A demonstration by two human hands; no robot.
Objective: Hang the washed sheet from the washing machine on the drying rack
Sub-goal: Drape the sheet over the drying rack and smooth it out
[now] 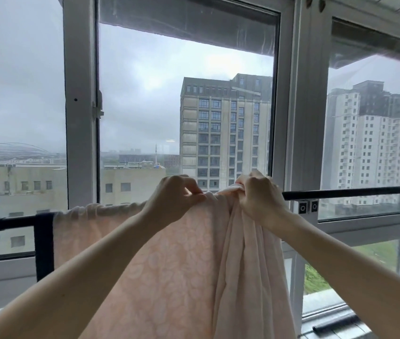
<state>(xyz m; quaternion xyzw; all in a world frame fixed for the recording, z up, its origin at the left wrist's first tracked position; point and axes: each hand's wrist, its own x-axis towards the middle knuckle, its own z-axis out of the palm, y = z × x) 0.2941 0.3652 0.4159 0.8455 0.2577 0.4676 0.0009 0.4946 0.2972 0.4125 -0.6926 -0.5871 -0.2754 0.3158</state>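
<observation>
the sheet (174,260) is draped over the rail (345,193), flat to the left of the grips, bunched under the right hand (259,199). the left hand (173,199) pinches the top fold; the right hand clamps the gathered folds. the step looks like spreading; next, the bunch likely needs sliding rightward along the bare rail. no readable writing shows.
</observation>
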